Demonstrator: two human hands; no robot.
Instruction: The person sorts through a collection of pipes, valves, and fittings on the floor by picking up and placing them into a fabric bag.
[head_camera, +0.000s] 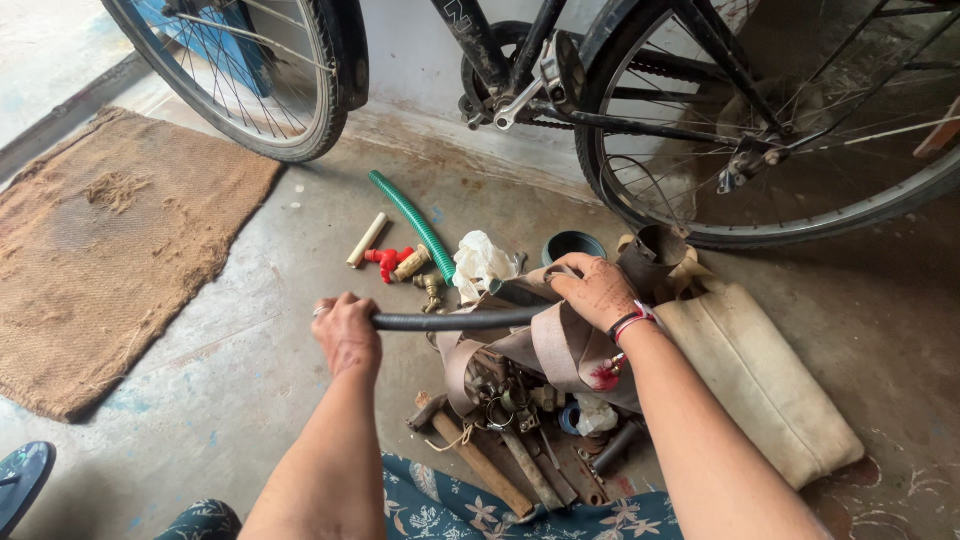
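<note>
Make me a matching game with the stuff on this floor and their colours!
Things:
1. hose
2. tap handle
3. pipe in the left hand
4. mat

Colours:
a. brown
b. dark grey
c. green
d. red

Pairs: 1-c, 2-d, 3-b, 4-a

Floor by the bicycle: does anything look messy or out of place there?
Yes. Tools and fittings lie in a loose heap spilling from the canvas bag. A green hose and red tap sit scattered apart. Both hands, left and right, grip a dark pipe.
</note>
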